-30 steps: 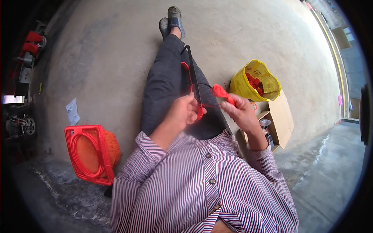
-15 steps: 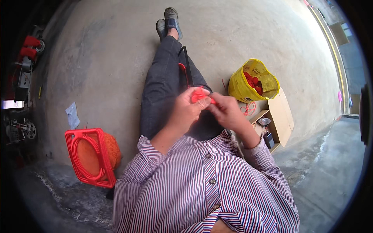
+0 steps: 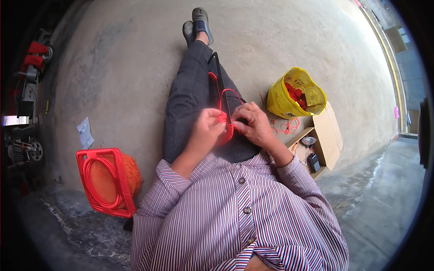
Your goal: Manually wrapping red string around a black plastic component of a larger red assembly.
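Note:
Above my lap, my left hand (image 3: 207,132) is closed on a bundle of red cord (image 3: 230,133) that hangs as a thick, twisted or braided strip. Close beside it, my right hand (image 3: 254,123) pinches the cord with thumb and forefinger. From the hands, a loose loop of cord rises and curves over to the right. A thin black bar (image 3: 220,79), bent at its far end, lies along my legs and passes between the hands. At the bar's far end is a small red curved part (image 3: 212,76). Fingers hide where cord and bar meet.
On the right stand a yellow bag (image 3: 281,100) holding red material, some loose red cord (image 3: 289,126) and an open cardboard box (image 3: 327,135) with small items. To my left are a red frame wound with cord (image 3: 118,174) against an orange round object, and a plastic scrap (image 3: 84,133).
My hands have spread slightly apart, and the red bundle now hangs lower as a strip. A loop of cord has risen above my hands. The right hand's blur has gone.

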A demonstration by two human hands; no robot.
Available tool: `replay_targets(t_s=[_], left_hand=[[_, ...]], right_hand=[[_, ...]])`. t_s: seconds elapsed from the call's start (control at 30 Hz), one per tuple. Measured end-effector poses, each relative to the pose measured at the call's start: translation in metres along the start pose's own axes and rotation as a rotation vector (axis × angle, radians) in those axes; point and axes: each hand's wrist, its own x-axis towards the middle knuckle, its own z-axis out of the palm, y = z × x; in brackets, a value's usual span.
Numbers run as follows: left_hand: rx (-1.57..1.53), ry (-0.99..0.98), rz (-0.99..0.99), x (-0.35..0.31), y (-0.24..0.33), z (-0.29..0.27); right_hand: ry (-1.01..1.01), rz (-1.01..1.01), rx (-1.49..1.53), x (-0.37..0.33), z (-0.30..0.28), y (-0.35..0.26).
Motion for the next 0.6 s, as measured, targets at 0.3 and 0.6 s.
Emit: replay_targets(t_s=[0.3, 0.6], left_hand=[[0.169, -0.279, -0.163, -0.012, 0.002, 0.019], [0.338, -0.278, -0.144, -0.015, -0.015, 0.024]], right_hand=[[0.475, 0.107, 1.195, -0.039, -0.153, -0.028], [0.004, 0.612, 0.668, -0.048, -0.034, 0.003]])
